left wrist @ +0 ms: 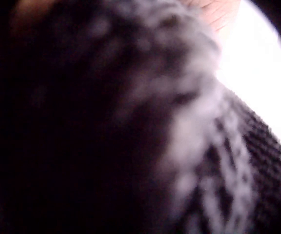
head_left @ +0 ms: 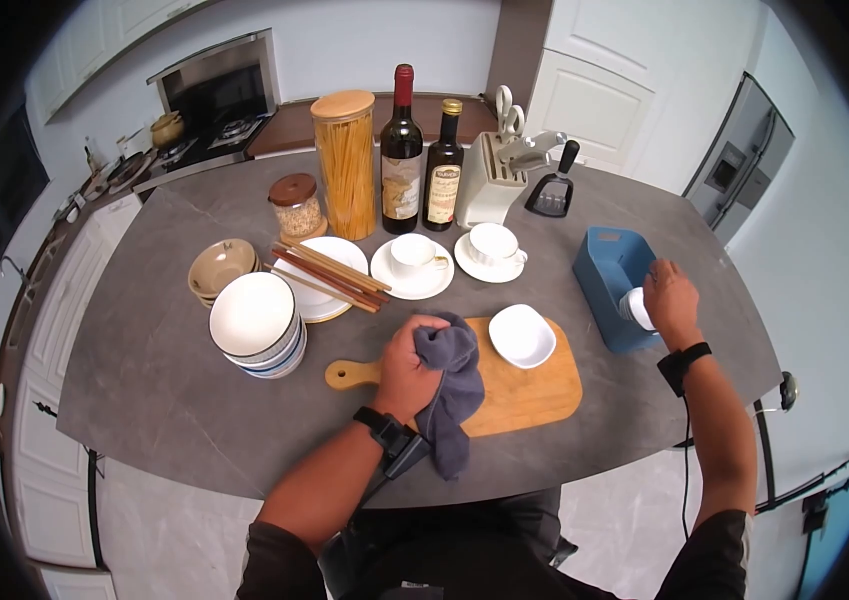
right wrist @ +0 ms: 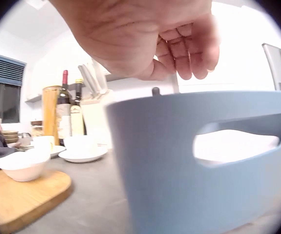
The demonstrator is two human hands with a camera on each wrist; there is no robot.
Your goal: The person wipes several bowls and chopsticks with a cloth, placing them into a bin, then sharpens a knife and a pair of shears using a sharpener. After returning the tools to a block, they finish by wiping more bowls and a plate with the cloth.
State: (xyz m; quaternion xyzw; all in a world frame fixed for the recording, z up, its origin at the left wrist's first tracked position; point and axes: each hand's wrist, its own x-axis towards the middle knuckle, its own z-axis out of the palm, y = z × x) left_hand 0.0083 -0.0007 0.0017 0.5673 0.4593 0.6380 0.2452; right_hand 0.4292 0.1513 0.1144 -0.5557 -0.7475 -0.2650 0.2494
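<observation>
In the head view my left hand [head_left: 410,370] grips a bunched dark grey towel [head_left: 452,385], whose lower end hangs over the near edge of the cutting board [head_left: 534,400]. Blurred towel [left wrist: 189,146] fills most of the left wrist view. My right hand [head_left: 672,300] is over the near end of a blue bin [head_left: 604,290], its fingers loosely bent with nothing between them in the right wrist view. Inside the bin lies a white bowl [head_left: 636,308], seen also through the handle slot. Another white bowl [head_left: 522,337] sits upright on the board.
Left of the board are stacked bowls [head_left: 254,320], brown bowls [head_left: 222,270] and chopsticks [head_left: 334,275] across plates. Two cups on saucers [head_left: 412,285] stand behind it. Farther back are a pasta jar [head_left: 346,165], two bottles [head_left: 401,170], a knife block [head_left: 489,185] and a spatula [head_left: 550,195].
</observation>
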